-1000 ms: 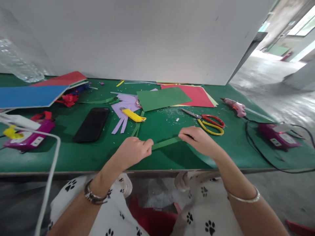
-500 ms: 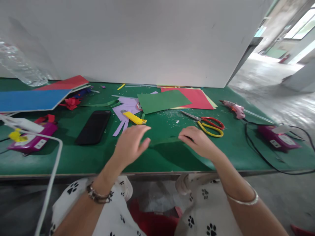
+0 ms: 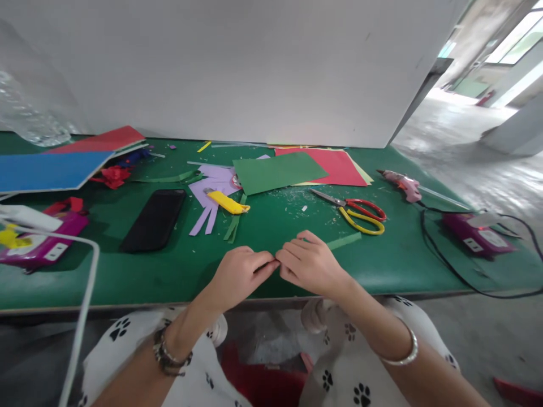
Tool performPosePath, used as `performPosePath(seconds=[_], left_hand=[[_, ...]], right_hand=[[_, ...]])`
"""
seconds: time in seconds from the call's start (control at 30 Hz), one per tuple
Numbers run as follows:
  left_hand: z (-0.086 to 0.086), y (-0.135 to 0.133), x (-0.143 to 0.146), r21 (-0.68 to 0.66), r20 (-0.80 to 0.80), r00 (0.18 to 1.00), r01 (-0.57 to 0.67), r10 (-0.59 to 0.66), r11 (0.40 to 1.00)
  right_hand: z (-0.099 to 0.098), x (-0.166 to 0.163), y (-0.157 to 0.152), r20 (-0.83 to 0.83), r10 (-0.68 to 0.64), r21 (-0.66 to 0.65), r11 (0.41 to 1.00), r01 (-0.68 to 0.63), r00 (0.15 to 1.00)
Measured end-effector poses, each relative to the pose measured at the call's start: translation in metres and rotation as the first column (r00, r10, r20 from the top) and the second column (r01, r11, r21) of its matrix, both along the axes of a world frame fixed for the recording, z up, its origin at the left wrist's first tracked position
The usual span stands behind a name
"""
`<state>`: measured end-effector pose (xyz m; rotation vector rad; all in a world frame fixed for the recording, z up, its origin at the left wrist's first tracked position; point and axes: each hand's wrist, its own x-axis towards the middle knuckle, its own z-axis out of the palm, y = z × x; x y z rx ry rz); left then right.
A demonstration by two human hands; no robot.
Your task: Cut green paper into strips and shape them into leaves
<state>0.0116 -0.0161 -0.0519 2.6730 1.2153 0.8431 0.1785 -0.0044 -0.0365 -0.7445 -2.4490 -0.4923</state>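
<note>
Low over the front of the bench, my left hand (image 3: 241, 274) and my right hand (image 3: 311, 265) meet fingertip to fingertip. Both are closed in a pinch on a thin green paper strip (image 3: 345, 241), whose free end sticks out to the right from behind my right hand. The part between my fingertips is mostly hidden. Beyond my hands lie a yellow box cutter (image 3: 229, 202), on the left, and scissors (image 3: 354, 212) with one red and one yellow handle, on the right. Short green paper strips (image 3: 232, 226) poke out below the cutter.
A green sheet (image 3: 278, 172) overlaps a red sheet (image 3: 339, 167) and cut purple paper (image 3: 206, 186). A black phone (image 3: 153, 220) lies left. At right are a pink glue gun (image 3: 403, 185) and a purple power strip (image 3: 477, 234) with a black cord. A white board (image 3: 237, 68) stands behind.
My hands have come together from apart and moved nearer the bench's front edge. My left fingers have closed into a pinch. The green strip now trails to the right of my right hand.
</note>
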Motion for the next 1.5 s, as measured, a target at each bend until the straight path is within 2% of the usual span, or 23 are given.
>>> performPosePath(seconds=[0.3,0.5,0.7,0.8,0.83,0.87,0.93,1.0,1.07,1.17,1.23,1.37,1.5], left_hand=[[0.012,0.011,-0.02,-0.285,0.054,0.999,0.011,0.005,0.958],[0.014,0.016,-0.032,-0.293,0.035,0.998,-0.033,0.045,0.956],[0.012,0.017,-0.027,-0.239,-0.024,1.0,-0.024,0.019,0.971],[0.01,0.017,-0.027,-0.202,-0.071,0.997,-0.05,0.036,0.978],[0.009,0.017,-0.028,-0.194,-0.081,0.996,-0.058,0.043,0.979],[0.008,0.017,-0.028,-0.186,-0.085,0.995,-0.061,0.045,0.981],[0.007,0.017,-0.028,-0.165,-0.082,0.996,-0.043,0.029,0.985],[0.005,0.017,-0.027,-0.133,-0.075,0.997,-0.01,0.0,0.991],[0.005,0.017,-0.026,-0.096,-0.072,0.997,0.019,-0.026,0.995],[0.005,0.017,-0.022,0.007,-0.087,0.995,0.04,-0.039,0.999],[0.004,0.015,-0.017,0.128,-0.13,0.991,0.059,-0.043,0.99],[0.001,0.009,-0.002,0.377,-0.261,0.965,0.096,0.006,0.921],[-0.001,0.004,0.007,0.459,-0.308,0.95,0.109,0.043,0.882]], right_hand=[[0.006,0.035,0.021,0.012,-0.12,0.0,0.993,0.12,0.993],[0.012,0.062,0.03,0.024,-0.253,0.031,0.967,0.253,0.967],[0.013,0.093,0.037,-0.059,-0.488,0.081,0.867,0.491,0.871],[0.014,0.1,0.037,-0.193,-0.59,0.057,0.791,0.609,0.784],[0.013,0.098,0.036,-0.248,-0.594,0.037,0.783,0.621,0.765],[0.013,0.093,0.035,-0.283,-0.576,0.012,0.797,0.604,0.767],[0.011,0.078,0.029,-0.277,-0.483,-0.046,0.87,0.49,0.831],[0.008,0.058,0.023,-0.162,-0.331,-0.114,0.942,0.316,0.93],[0.005,0.042,0.018,-0.047,-0.231,-0.181,0.959,0.219,0.972],[0.002,0.028,0.014,0.042,-0.148,-0.288,0.945,0.154,0.988],[0.0,0.023,0.013,0.062,-0.107,-0.331,0.936,0.121,0.992],[-0.003,0.017,0.009,0.107,0.002,-0.386,0.922,0.04,0.994],[-0.003,0.012,0.005,0.15,-0.01,-0.458,0.885,0.078,0.989]])
